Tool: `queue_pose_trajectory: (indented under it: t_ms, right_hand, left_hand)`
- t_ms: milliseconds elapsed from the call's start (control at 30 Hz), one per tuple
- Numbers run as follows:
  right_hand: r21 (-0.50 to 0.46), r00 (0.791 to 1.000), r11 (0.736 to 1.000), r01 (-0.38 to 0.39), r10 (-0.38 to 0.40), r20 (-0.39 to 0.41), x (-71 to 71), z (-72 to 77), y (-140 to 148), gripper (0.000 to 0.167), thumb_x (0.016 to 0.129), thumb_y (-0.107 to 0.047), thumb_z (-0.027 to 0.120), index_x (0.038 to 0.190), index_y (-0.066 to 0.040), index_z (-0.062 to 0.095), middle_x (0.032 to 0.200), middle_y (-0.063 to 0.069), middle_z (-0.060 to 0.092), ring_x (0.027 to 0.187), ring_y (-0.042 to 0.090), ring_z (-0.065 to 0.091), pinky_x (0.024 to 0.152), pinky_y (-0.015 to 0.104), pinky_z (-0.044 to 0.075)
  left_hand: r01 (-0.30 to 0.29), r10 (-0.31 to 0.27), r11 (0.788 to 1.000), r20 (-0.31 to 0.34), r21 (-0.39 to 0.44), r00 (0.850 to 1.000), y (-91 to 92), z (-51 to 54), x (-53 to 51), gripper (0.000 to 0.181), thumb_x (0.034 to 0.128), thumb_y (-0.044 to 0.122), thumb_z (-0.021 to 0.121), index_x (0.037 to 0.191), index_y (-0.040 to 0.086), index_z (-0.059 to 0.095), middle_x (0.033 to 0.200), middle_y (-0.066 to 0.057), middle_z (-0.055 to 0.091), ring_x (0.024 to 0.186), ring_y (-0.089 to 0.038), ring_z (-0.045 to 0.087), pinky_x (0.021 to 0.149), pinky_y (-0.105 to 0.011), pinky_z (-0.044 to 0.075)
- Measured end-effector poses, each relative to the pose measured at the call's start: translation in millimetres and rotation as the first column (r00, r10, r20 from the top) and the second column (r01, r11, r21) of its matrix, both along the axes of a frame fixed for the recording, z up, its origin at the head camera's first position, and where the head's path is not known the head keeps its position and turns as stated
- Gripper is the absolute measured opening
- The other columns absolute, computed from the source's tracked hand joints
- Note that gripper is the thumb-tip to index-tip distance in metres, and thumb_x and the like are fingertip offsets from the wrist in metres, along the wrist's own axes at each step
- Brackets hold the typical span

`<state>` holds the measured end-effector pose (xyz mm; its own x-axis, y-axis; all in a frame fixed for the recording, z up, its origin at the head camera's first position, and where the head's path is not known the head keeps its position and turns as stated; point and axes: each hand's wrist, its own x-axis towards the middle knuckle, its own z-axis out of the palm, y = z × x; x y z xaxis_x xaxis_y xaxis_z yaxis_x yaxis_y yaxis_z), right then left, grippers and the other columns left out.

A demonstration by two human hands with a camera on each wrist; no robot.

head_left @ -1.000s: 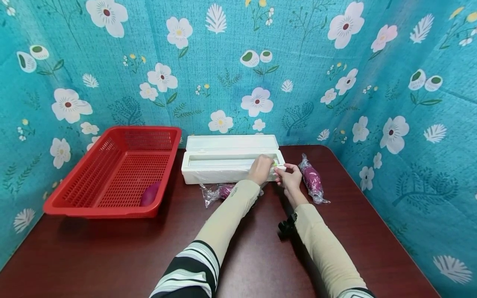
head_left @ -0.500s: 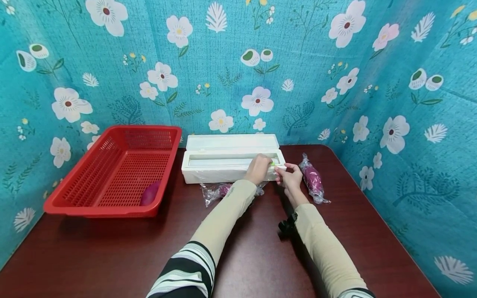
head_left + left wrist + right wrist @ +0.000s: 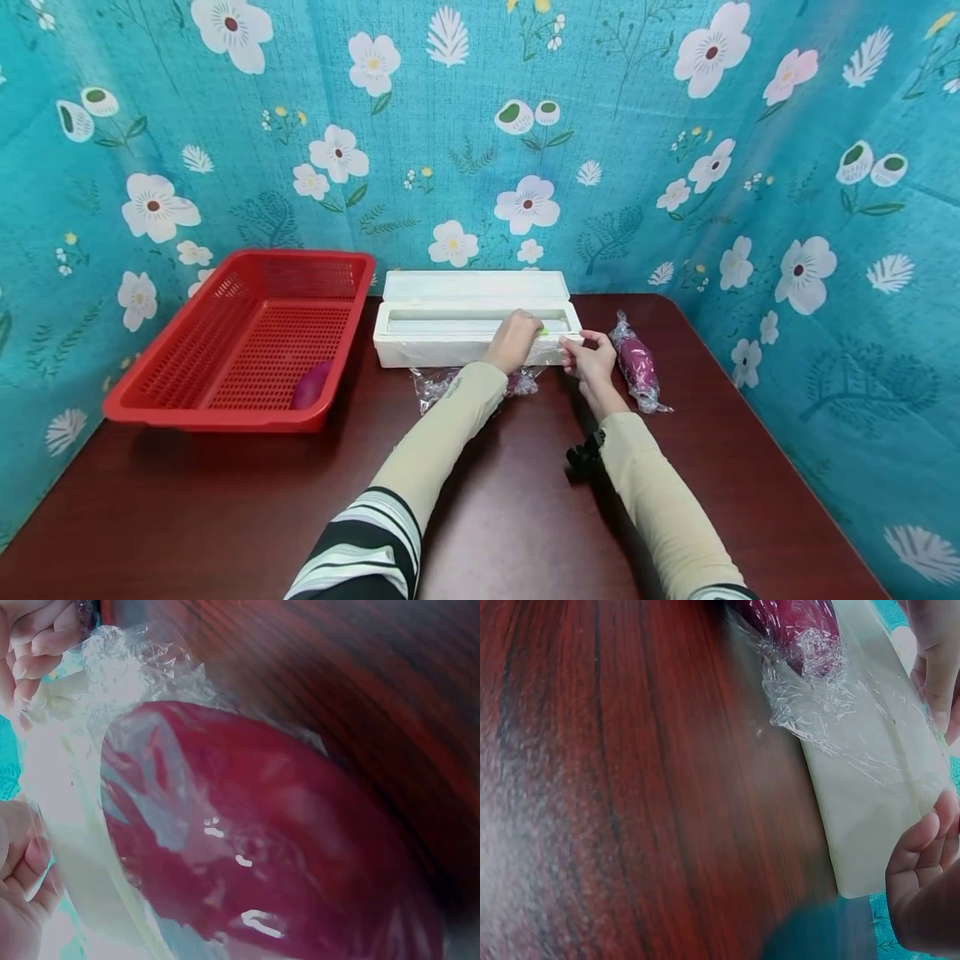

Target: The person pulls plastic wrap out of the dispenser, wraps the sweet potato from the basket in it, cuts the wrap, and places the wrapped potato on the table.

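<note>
A long white cling film box [image 3: 408,348] stands at the back of the table with its lid [image 3: 476,286] raised. My left hand [image 3: 513,342] pinches a small green slide cutter [image 3: 543,331] at the box's front edge. At the right front corner, my right hand [image 3: 592,360] pinches the edge of the film between thumb and fingers. Clear cling film [image 3: 832,712] hangs down the front of the box. A purple-red oval vegetable [image 3: 262,825], with film around it, lies on the table before the box. In the head view my left arm mostly hides it.
On the right lies another purple vegetable [image 3: 637,367] wrapped in film with twisted ends. A red plastic basket [image 3: 225,419] stands at the left and holds one bare purple vegetable [image 3: 311,385]. A floral curtain [image 3: 465,125] hangs behind the table [image 3: 525,500].
My left hand has slid a little to the left along the box's front edge with the green cutter. My right hand keeps its place at the corner. The head view has turned slightly left.
</note>
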<state>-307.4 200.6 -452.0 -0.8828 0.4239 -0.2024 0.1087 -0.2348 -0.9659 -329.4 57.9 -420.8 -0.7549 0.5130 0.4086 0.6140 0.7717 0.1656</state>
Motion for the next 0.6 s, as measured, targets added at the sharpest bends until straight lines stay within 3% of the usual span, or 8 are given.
queue_pose_trajectory:
  t_ms: [167,300,467,600]
  right_hand:
    - [-0.002,1.0,1.0,-0.017,0.017,-0.023,0.2,0.4,-2,0.038,0.076,0.0,0.067,0.105,-0.007,0.042,0.051,0.001,0.056,0.037,0.008,0.05,0.035,0.021,0.041]
    - [-0.01,0.998,0.999,-0.054,0.053,-0.028,0.9,1.4,-3,0.039,0.079,0.003,0.063,0.114,-0.004,0.049,0.05,0.0,0.054,0.036,0.008,0.049,0.035,0.021,0.041]
    - [-0.018,0.997,0.997,-0.072,0.071,-0.021,1.8,2.5,-1,0.039,0.08,0.003,0.061,0.118,0.0,0.055,0.05,0.0,0.055,0.036,0.008,0.05,0.035,0.021,0.041]
    - [-0.022,0.996,0.996,-0.084,0.084,-0.021,1.7,2.6,-1,0.039,0.081,0.002,0.062,0.119,0.0,0.055,0.051,0.0,0.056,0.037,0.008,0.05,0.036,0.021,0.043]
  left_hand:
    - [0.008,-0.009,0.999,0.022,0.052,1.0,-1.4,-1.0,-1.8,0.015,0.0874,0.007,0.054,0.089,0.009,0.069,0.086,-0.003,0.065,0.085,-0.017,0.056,0.079,-0.025,0.042]
    - [-0.004,-0.009,0.992,0.103,0.124,0.995,-1.4,-0.1,-2.0,0.015,0.0853,0.006,0.057,0.092,0.008,0.07,0.09,-0.003,0.066,0.088,-0.018,0.058,0.08,-0.025,0.043]
    - [-0.114,0.065,0.966,0.206,0.231,0.976,2.7,3.2,-0.1,0.018,0.0821,0.024,0.064,0.088,0.008,0.071,0.085,-0.002,0.067,0.084,-0.017,0.059,0.075,-0.026,0.044]
    - [-0.211,0.174,0.954,0.178,0.215,0.969,9.2,3.4,1.1,0.023,0.0778,0.033,0.068,0.082,0.011,0.071,0.079,0.0,0.066,0.079,-0.018,0.058,0.07,-0.028,0.045]
